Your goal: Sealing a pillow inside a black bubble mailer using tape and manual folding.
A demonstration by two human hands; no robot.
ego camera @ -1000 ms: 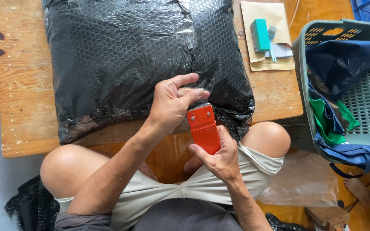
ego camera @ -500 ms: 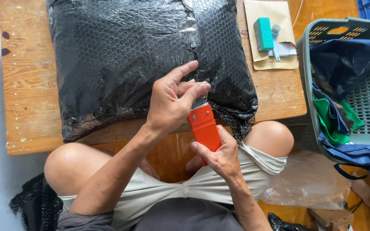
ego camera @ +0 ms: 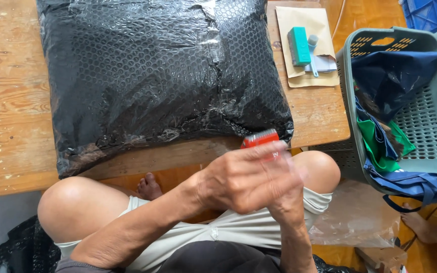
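Note:
A big black package wrapped in bubble wrap [ego camera: 158,76] covers most of a low wooden table [ego camera: 11,126]. At its near right corner, the top of an orange-red hand tool [ego camera: 260,137] sticks up. My right hand [ego camera: 289,207] grips the tool from below and is mostly hidden. In front of the tool and the right hand is my left hand [ego camera: 238,179], blurred by motion and off the package. Whether it touches the tool is unclear. I sit with my knees against the table's front edge.
A tan envelope [ego camera: 324,76] with a teal block [ego camera: 298,45] and a small roller lies on the table's far right. A grey-green laundry basket [ego camera: 347,65] with navy and green cloth [ego camera: 380,146] stands to the right. Clear plastic [ego camera: 350,217] lies on the floor.
My left hand has come off the package and moved back over the tool and my right hand. The tool has shifted right along the package's near edge. The view is closer.

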